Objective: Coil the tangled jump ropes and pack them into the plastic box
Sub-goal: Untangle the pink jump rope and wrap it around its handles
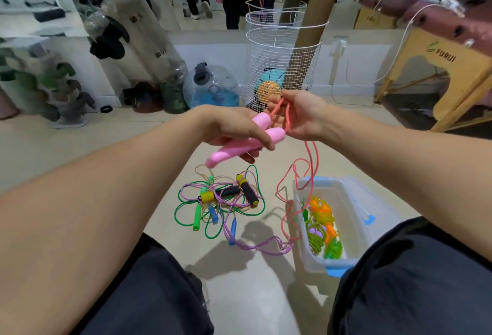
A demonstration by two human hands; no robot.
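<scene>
left hand (234,129): fingers curled round both pink handles (239,145), held side by side, pointing down-left to up-right.
right hand (300,118): just beside the left, fingers bent, pinching two strands of the pink rope (310,164) near where they leave the handles.
pink rope: hangs from the right hand in loose loops, drapes over the near-left wall of the plastic box (308,252) and onto the floor.
plastic box: clear, blue latches, on the floor by the right knee; holds coiled ropes (323,230) in orange, green and purple.
tangled pile (221,201): on the floor left of the box, between the knees; green, purple and yellowish ropes, with black-foam, green and blue handles mixed in.
wire basket (282,62): beyond the hands, by the wall.
</scene>
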